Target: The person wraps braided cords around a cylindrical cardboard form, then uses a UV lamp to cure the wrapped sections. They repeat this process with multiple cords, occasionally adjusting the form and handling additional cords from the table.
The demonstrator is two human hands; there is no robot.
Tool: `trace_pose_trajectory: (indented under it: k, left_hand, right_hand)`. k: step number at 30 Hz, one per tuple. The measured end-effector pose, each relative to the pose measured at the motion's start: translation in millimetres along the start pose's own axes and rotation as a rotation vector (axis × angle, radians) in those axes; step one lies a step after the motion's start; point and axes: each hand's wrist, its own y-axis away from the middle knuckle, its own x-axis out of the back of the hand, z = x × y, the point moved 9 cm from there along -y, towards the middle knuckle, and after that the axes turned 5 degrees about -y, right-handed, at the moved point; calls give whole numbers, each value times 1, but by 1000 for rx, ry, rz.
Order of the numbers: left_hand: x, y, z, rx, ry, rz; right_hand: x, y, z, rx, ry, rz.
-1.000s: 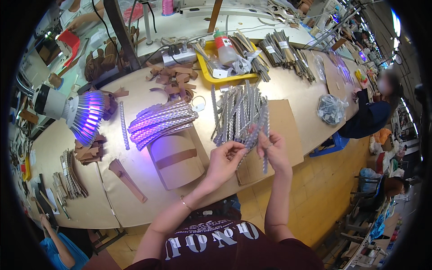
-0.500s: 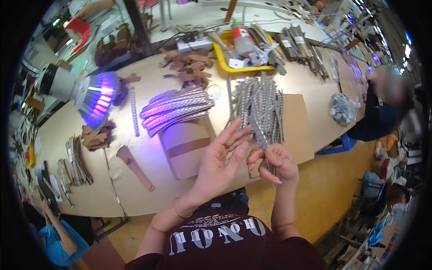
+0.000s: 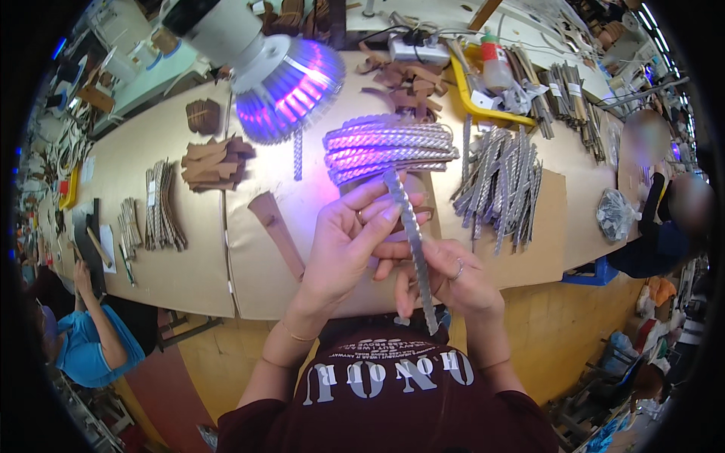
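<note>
In front of my chest I hold a grey braided strip (image 3: 418, 260) that slants down and to the right. My left hand (image 3: 340, 245) pinches its upper end between thumb and fingers. Lower down, my right hand (image 3: 464, 283), with a ring on one finger, grips the same strip; some of its fingers are hidden behind it. Just beyond my hands a bundle of braided straps (image 3: 389, 151) glows under a lamp (image 3: 285, 87). To its right lies a loose pile of grey braided strips (image 3: 498, 181).
A cardboard sheet (image 3: 536, 234) lies under the pile's right side. Beyond are a yellow basket (image 3: 498, 115) and a bottle (image 3: 496, 68). At left are brown pieces (image 3: 215, 162), a long brown strip (image 3: 276, 230) and strap bundles (image 3: 162, 208). Co-workers sit at both ends.
My view has shifted left, so the table's things appear further right. The strip has come down from over the pile toward me, and my left hand, open before, now pinches its upper end.
</note>
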Motion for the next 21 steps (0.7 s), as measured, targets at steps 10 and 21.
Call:
trace_pose_trajectory:
  k: [10,21]
  left_hand:
    - [-43,35,-36,-69,-796,-354]
    - [-60,37,-165,112,-1069,-463]
  right_hand:
    - [51,81,-21,344,429,444]
    - [169,186,23,110,503,956]
